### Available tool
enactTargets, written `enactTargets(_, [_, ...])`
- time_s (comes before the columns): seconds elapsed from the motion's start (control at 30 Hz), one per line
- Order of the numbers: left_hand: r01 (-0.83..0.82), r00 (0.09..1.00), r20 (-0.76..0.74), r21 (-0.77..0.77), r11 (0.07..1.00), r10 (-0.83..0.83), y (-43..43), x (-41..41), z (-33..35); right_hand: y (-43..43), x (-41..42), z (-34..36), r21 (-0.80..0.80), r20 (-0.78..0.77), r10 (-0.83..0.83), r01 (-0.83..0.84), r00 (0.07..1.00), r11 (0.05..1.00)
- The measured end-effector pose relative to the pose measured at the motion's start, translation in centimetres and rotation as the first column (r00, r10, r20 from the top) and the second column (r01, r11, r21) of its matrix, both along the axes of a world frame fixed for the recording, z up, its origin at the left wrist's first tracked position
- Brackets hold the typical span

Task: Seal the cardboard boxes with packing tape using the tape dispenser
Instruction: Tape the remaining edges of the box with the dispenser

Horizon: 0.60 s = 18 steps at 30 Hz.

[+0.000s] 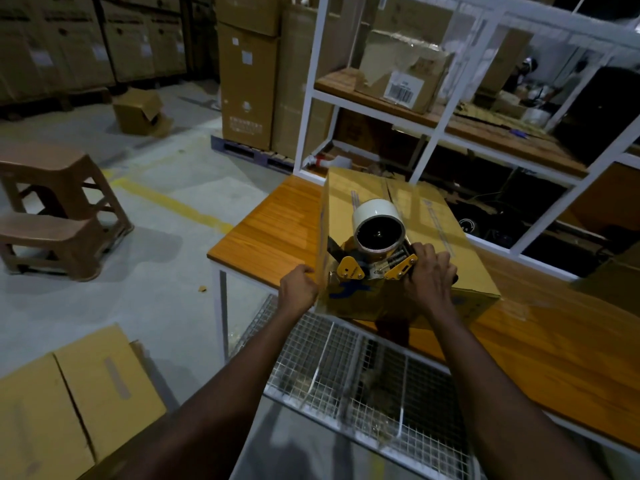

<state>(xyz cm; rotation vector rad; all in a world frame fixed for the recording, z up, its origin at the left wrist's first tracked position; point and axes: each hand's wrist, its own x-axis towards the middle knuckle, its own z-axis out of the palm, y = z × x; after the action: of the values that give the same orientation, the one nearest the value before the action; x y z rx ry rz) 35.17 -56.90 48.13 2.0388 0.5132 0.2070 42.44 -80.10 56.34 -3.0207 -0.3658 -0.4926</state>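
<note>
The left hand (pixel 298 285) grips the near left edge of the cardboard box (pixel 433 216) on the counter (pixel 270 230). The right hand (pixel 430 271) is wrapped round the handle of the tape dispenser (pixel 353 268), which rests on the box's closed top; the contents are hidden. Beyond, a torn-open box (pixel 405 74) sits on a shelf (pixel 341 85).

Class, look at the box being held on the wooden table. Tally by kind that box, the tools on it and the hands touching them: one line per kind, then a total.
cardboard box: 1
tape dispenser: 1
tape roll: 1
hands: 2 (left hand on the box edge, right hand on the dispenser)
Total: 5
</note>
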Motion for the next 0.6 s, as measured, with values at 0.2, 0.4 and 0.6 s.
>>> enactTargets(0.2, [0.158, 0.979, 0.132, -0.013, 0.987, -0.154, -2.9, -0.8, -0.6, -0.1, -0.3, 0.0, -0.004, -0.015, 0.0, -0.001, 1.0, 1.0])
enactTargets(0.4, [0.068, 0.983, 0.156, 0.204, 0.977, -0.101, -2.2, -1.7, -2.2, -0.2, -0.2, -0.2, -0.01, -0.009, 0.017, -0.017, 1.0, 1.0])
enactTargets(0.6, [0.032, 0.966, 0.234, 0.31, 0.95, -0.109, -2.9, 0.2, -1.2, -0.4, 0.1, -0.1, -0.035, -0.014, 0.035, -0.036, 0.999, 0.999])
